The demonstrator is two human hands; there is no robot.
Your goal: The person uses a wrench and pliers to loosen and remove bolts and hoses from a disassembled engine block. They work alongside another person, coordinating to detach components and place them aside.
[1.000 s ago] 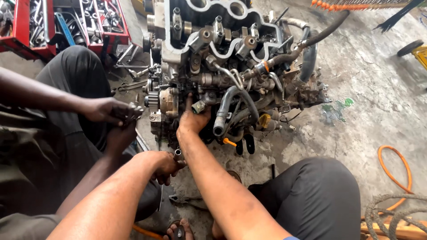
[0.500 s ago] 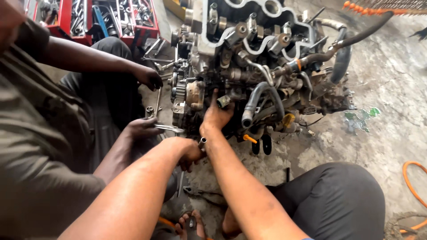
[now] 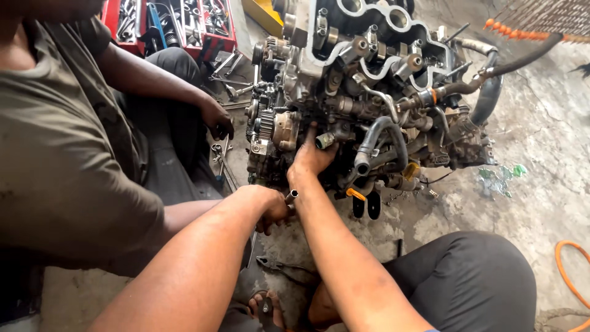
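Nearest the camera, the person's two bare forearms reach forward over a dark trouser knee and a sandalled foot on the concrete floor. The left hand is closed around a small metal socket tool, low beside the engine; a second ago it sat lower and further left, so it has come up toward the engine's side. The right hand presses into the engine, fingers curled among the hoses; whether it grips anything there I cannot tell, since its fingertips are hidden. The view has swung right and closer, and the engine now fills the middle. To the left a co-worker in an olive shirt sits cut off at the frame edge, one hand now resting among loose spanners. Beyond lies a red toolbox, its contents too small to make out.
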